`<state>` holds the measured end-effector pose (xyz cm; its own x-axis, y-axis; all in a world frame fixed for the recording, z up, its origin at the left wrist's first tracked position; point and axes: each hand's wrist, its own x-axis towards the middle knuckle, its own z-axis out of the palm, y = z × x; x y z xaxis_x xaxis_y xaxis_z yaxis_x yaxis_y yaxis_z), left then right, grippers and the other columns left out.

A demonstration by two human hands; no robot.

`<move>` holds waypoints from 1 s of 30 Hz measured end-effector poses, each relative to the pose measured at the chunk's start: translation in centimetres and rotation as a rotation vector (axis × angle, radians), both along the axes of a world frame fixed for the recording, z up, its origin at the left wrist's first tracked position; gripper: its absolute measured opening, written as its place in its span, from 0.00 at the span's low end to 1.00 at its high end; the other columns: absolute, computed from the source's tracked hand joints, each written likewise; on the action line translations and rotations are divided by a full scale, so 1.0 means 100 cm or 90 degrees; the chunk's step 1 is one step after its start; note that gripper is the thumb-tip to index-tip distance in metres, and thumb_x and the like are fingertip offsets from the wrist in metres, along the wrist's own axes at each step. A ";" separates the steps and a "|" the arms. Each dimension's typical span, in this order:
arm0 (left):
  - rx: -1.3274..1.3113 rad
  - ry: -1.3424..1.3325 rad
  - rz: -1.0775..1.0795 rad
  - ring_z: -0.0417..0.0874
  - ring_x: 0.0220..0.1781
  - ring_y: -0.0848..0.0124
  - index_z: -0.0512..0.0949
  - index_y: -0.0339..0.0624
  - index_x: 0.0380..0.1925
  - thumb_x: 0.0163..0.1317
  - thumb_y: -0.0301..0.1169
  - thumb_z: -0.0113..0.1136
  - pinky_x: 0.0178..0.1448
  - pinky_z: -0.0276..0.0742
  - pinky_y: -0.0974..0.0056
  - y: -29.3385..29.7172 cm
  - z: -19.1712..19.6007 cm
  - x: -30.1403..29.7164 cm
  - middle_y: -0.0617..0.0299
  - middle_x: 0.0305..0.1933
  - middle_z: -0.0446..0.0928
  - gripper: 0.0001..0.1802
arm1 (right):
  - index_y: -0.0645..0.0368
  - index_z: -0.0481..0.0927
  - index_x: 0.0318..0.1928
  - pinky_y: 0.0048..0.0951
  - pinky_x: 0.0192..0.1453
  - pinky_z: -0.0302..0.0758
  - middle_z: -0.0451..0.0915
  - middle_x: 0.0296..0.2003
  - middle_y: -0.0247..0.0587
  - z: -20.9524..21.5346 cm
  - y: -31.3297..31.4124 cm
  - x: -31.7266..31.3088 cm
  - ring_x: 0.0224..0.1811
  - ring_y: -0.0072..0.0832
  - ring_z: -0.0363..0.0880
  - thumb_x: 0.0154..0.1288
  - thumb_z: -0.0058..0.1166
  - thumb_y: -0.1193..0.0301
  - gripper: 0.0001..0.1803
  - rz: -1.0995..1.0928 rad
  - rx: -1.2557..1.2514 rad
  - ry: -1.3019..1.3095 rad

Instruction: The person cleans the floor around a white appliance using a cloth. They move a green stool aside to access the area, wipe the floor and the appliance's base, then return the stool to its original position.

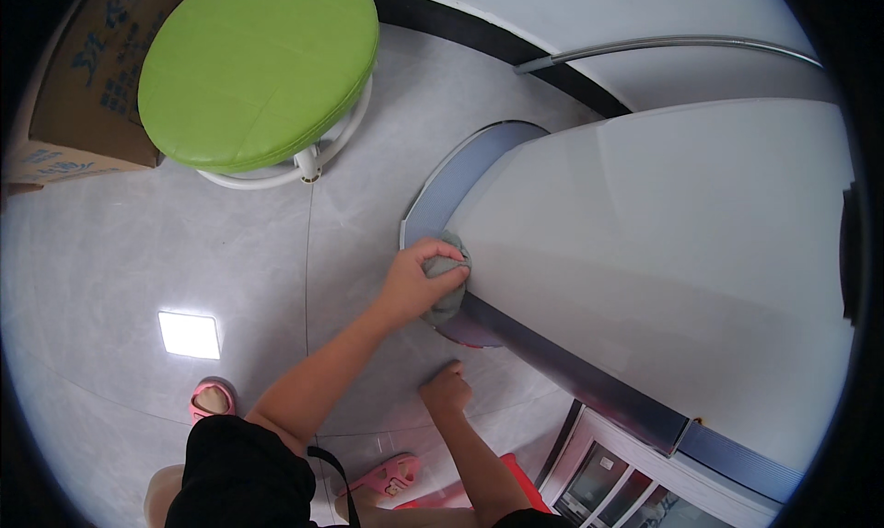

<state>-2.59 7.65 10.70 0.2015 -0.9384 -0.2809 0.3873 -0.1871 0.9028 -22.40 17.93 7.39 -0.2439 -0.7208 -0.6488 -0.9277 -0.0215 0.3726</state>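
A grey-green cloth (446, 300) is bunched in my left hand (411, 281), thumb and fingers closed around it. The cloth presses against the lower corner of a large white appliance (645, 224) with a smooth, curved body. Under that corner, a rounded blue-grey base (465, 174) rests on the floor. My right hand (448, 388) hangs lower and nearer to me, curled into a fist beside the appliance's dark edge strip (571, 367). Nothing shows in it, and it appears apart from the appliance.
A green round stool (262, 68) with a white foot ring stands at far left, beside a cardboard box (97, 77). A metal hose (672, 43) runs along the wall. Near right are a glass-fronted cabinet (599, 468) and a red object (525, 482). Pink sandals (391, 475) are on my feet.
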 end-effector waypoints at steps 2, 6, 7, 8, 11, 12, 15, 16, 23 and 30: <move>0.010 0.044 -0.006 0.72 0.40 0.77 0.75 0.38 0.30 0.50 0.27 0.61 0.46 0.67 0.71 0.000 0.001 0.002 0.65 0.35 0.74 0.08 | 0.74 0.59 0.44 0.31 0.37 0.76 0.79 0.30 0.50 0.000 0.000 0.000 0.32 0.37 0.81 0.44 0.51 0.64 0.31 -0.005 0.006 0.005; 0.027 0.140 0.001 0.74 0.40 0.75 0.75 0.39 0.31 0.51 0.27 0.59 0.46 0.68 0.71 0.002 0.003 0.003 0.63 0.35 0.75 0.07 | 0.75 0.58 0.45 0.31 0.37 0.76 0.79 0.31 0.50 -0.004 0.003 -0.005 0.33 0.37 0.81 0.44 0.52 0.64 0.32 0.013 0.001 -0.004; 0.032 0.157 0.008 0.74 0.40 0.75 0.75 0.39 0.31 0.51 0.26 0.59 0.45 0.69 0.71 0.003 0.002 0.002 0.63 0.35 0.75 0.07 | 0.75 0.58 0.46 0.31 0.37 0.76 0.79 0.32 0.50 -0.003 0.002 -0.004 0.33 0.37 0.81 0.44 0.52 0.64 0.32 0.016 0.006 -0.004; 0.022 0.126 0.016 0.73 0.39 0.76 0.75 0.39 0.31 0.51 0.26 0.59 0.45 0.69 0.71 0.003 0.000 0.001 0.64 0.35 0.75 0.07 | 0.75 0.58 0.46 0.31 0.37 0.76 0.79 0.32 0.50 -0.003 0.002 -0.004 0.33 0.37 0.81 0.44 0.52 0.64 0.32 0.019 0.010 -0.003; -0.001 0.032 0.038 0.73 0.38 0.78 0.75 0.39 0.32 0.51 0.26 0.59 0.44 0.69 0.71 0.001 0.000 -0.002 0.66 0.35 0.74 0.07 | 0.74 0.58 0.46 0.31 0.37 0.76 0.79 0.31 0.50 -0.006 0.004 -0.008 0.33 0.37 0.81 0.44 0.52 0.64 0.32 0.023 0.000 0.000; -0.003 -0.001 0.044 0.73 0.38 0.78 0.75 0.39 0.32 0.51 0.26 0.59 0.44 0.69 0.71 0.001 0.001 -0.001 0.66 0.35 0.75 0.08 | 0.74 0.58 0.46 0.31 0.37 0.76 0.79 0.32 0.50 -0.005 0.004 -0.006 0.33 0.37 0.81 0.44 0.52 0.64 0.32 0.022 0.000 -0.003; 0.014 -0.027 0.045 0.74 0.36 0.77 0.76 0.39 0.31 0.50 0.27 0.61 0.42 0.70 0.71 -0.001 0.001 0.002 0.63 0.33 0.76 0.08 | 0.74 0.58 0.46 0.31 0.37 0.76 0.79 0.32 0.50 0.000 0.001 -0.002 0.33 0.37 0.81 0.44 0.52 0.64 0.32 0.017 0.004 -0.006; 0.023 -0.023 0.043 0.75 0.35 0.76 0.76 0.38 0.30 0.49 0.28 0.62 0.42 0.71 0.70 -0.001 0.002 0.002 0.62 0.32 0.77 0.08 | 0.74 0.58 0.46 0.31 0.37 0.76 0.79 0.32 0.49 0.000 0.001 -0.001 0.33 0.37 0.81 0.44 0.52 0.64 0.32 0.013 0.007 -0.004; 0.063 -0.020 0.032 0.75 0.35 0.76 0.76 0.38 0.30 0.48 0.30 0.64 0.40 0.71 0.70 -0.001 0.001 0.002 0.61 0.31 0.77 0.10 | 0.73 0.58 0.46 0.32 0.37 0.76 0.79 0.32 0.49 0.001 0.000 0.001 0.34 0.36 0.81 0.45 0.52 0.63 0.32 0.012 0.021 0.006; 0.050 -0.055 0.059 0.76 0.34 0.74 0.76 0.36 0.29 0.47 0.28 0.63 0.40 0.71 0.69 0.002 -0.008 -0.007 0.60 0.30 0.76 0.09 | 0.74 0.58 0.46 0.32 0.37 0.76 0.79 0.32 0.50 -0.007 0.003 -0.005 0.33 0.36 0.81 0.45 0.52 0.64 0.32 0.020 0.003 0.020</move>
<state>-3.31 7.86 9.94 0.3127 -0.8904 -0.3308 0.3272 -0.2260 0.9175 -22.92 18.26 6.65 -0.2407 -0.7259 -0.6443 -0.9146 -0.0526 0.4010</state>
